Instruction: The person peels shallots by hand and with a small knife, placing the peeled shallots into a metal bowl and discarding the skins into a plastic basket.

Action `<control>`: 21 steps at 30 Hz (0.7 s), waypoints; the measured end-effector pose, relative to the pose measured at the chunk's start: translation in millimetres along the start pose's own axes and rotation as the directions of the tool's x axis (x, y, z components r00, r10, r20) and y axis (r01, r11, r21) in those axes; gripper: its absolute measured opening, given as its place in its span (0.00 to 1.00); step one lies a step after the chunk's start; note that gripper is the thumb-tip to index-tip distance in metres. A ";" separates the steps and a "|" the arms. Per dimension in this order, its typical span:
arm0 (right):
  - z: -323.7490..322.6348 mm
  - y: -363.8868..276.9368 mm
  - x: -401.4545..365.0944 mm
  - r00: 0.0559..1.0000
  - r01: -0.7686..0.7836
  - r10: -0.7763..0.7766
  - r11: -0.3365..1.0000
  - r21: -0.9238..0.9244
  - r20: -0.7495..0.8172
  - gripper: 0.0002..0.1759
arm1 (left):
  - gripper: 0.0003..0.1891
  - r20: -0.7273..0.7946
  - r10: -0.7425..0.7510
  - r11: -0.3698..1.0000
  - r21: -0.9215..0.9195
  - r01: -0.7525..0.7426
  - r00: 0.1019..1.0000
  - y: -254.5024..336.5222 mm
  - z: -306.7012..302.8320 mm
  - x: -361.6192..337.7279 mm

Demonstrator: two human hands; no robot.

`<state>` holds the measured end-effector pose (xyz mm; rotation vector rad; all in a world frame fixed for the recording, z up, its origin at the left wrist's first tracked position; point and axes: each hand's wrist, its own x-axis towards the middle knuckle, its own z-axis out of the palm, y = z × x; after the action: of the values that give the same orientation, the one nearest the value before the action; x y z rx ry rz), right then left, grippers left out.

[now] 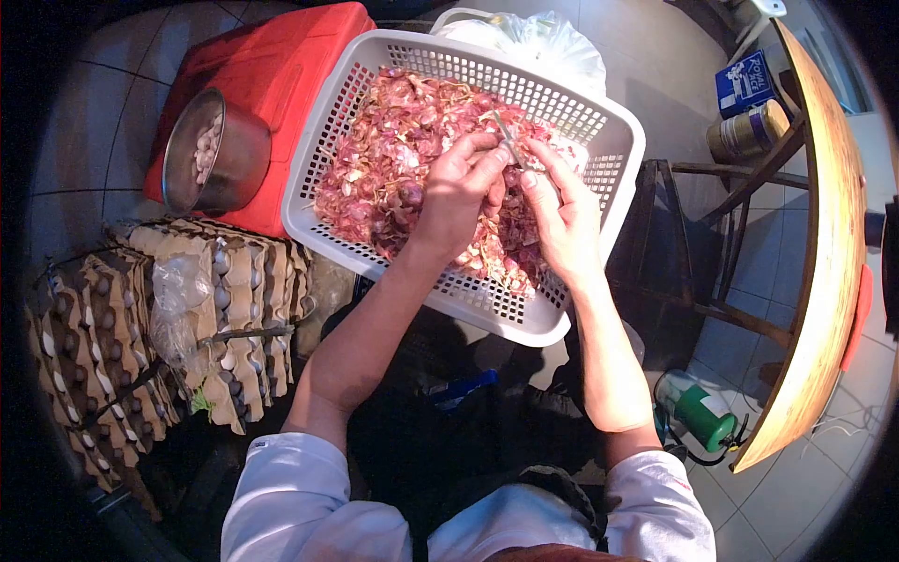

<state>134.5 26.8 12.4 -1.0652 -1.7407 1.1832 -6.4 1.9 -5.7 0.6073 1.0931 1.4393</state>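
A large grey plastic basket (298, 192) with perforated sides holds a heap of red shallots and loose papery skins (412, 140). Over the heap, my left hand (464, 192) is closed in a pinch, thumb against fingers; whatever lies between them is too small or hidden to make out. Close beside it, my right hand (562, 211) has its thumb and forefinger at the lower end of a small knife (511, 144). The thin blade points up and to the left, passing right by my left fingertips. Part of the knife is hidden by my fingers.
At left, a metal pot (245, 159) with pale peeled pieces stands on a red box (281, 56). Stacked egg trays (248, 318) sit below it. A clear plastic bag (552, 47) lies behind the basket. At right are a wooden tabletop (815, 253) and a green canister (702, 417).
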 end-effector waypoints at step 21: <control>-3.1 7.0 -0.9 0.965 -0.257 0.252 0.880 0.399 0.066 0.22 | 0.15 -0.015 -0.034 0.999 -0.032 0.034 0.999 4.2 2.9 -2.8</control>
<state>139.2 28.5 6.5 -1.0481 -1.3032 1.6337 -5.3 0.6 -0.1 0.5537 1.0863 1.4315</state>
